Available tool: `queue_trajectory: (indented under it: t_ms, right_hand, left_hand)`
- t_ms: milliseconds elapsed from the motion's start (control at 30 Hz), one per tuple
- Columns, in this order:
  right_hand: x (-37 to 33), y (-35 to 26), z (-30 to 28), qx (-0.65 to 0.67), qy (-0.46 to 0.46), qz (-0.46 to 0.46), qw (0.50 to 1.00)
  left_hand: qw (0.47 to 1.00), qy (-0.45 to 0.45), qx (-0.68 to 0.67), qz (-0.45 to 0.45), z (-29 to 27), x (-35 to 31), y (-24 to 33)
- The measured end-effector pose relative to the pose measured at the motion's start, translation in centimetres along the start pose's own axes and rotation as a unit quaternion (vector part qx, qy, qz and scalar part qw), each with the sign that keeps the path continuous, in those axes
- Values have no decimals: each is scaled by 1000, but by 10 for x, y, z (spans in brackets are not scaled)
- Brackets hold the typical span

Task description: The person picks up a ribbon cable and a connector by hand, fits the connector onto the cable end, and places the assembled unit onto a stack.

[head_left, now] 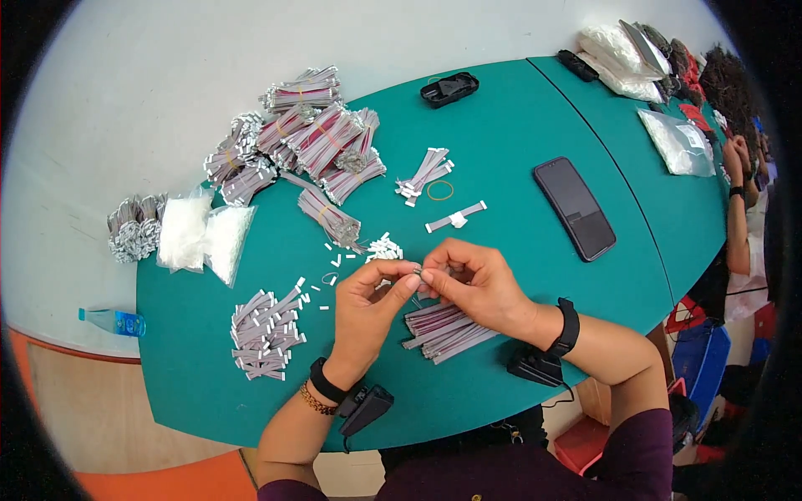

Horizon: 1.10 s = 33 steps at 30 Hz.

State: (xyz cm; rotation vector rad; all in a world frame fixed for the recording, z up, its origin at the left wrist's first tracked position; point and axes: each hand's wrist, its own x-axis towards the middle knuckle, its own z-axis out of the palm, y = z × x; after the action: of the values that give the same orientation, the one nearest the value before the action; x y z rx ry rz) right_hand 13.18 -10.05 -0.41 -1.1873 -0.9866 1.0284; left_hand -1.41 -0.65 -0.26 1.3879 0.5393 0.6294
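My left hand [365, 311] and my right hand [478, 285] meet above the table, thumbs and forefingers closed together. Between the fingertips is a small grey piece [419, 271] that looks like the end of a flat ribbon cable; most of it is hidden. Under my right hand lies a fan of grey and dark-red ribbon cables [447, 332]. Just beyond my fingers sits a small heap of white connectors [385, 248], with more scattered leftward. Left of my left hand is a loose pile of short grey cables with white ends [267, 334].
Bundled ribbon cables [322, 138] are stacked at the back left, beside bags of white parts [185, 230]. A phone [575, 207], rubber band [440, 191], single cable [456, 219] and black case [449, 88] lie on the green table [493, 159]. Another person's arm [737, 213] shows far right.
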Motion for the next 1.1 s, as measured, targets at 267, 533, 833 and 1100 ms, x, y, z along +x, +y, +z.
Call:
queue_trajectory:
  t_ms: [267, 533, 833, 1100]
  right_hand:
    - [-2, -1, 0, -110, 2, -58, 992]
    - [-2, -1, 2, -103, 13, -29, 994]
    - [-1, -2, 0, -13, 0, -6, 1000]
    - [0, 2, -1, 41, 3, -4, 999]
  left_hand:
    - [1000, 8, -3, 0, 1, -2, 1]
    - [1000, 21, -14, 6, 1, -1, -2]
    - [999, 6, -37, -10, 4, 1, 2]
    - [992, -40, -84, -80, -5, 3, -2]
